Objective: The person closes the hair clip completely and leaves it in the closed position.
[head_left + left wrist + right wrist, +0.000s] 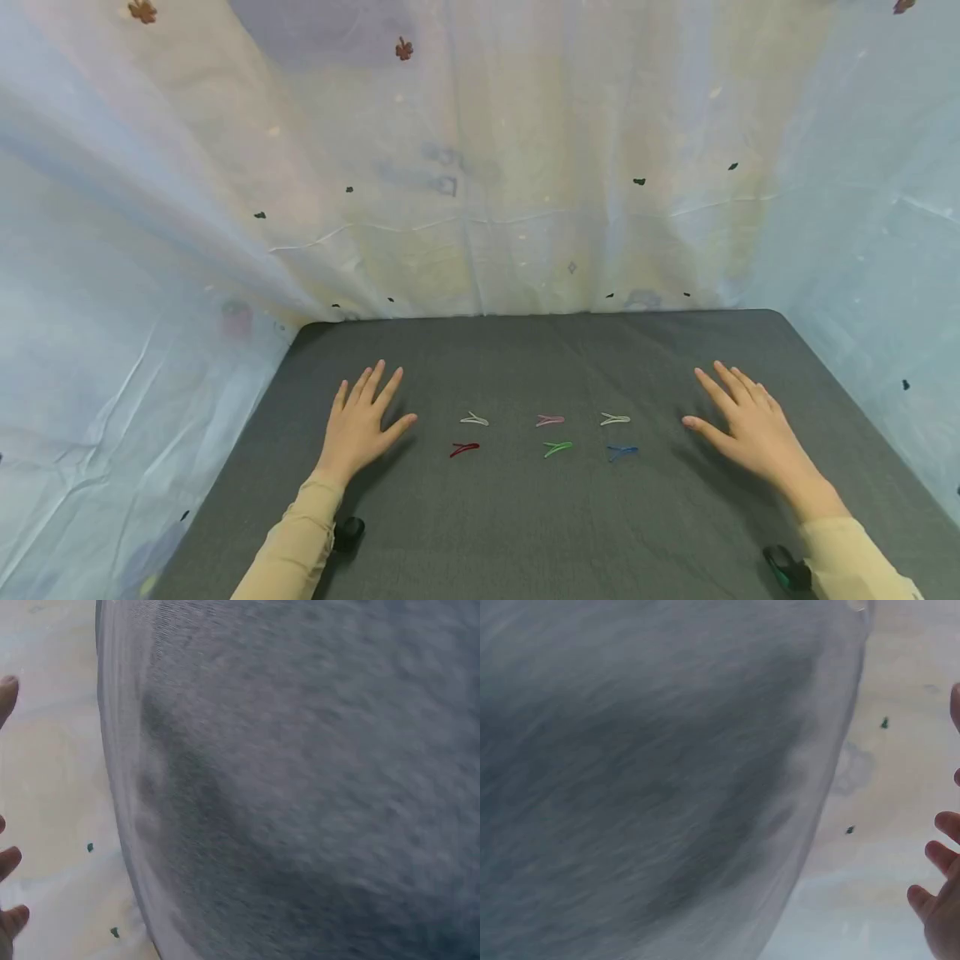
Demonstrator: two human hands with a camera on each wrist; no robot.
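Running along curtain point(525, 150), far edge of grey table point(480, 525), head view. Left hand point(362, 429) and right hand point(753, 429) spread wide, gripping nothing. Between them, well apart from fingers, far row: white clip point(480, 422), pink clip point(554, 419), second white clip point(621, 418); near row: red clip point(468, 447), green clip point(558, 449), blue clip point(627, 451). Curtain marks unreadable. Left wrist view: fingertips point(10, 861) against curtain. Right wrist view: table edge curving, fingertips point(940, 855) at right border.

The left hand point(358, 429) points its extended fingers point(388, 388) toward one o'clock; the right hand point(753, 429), likewise open-palmed, toward eleven.
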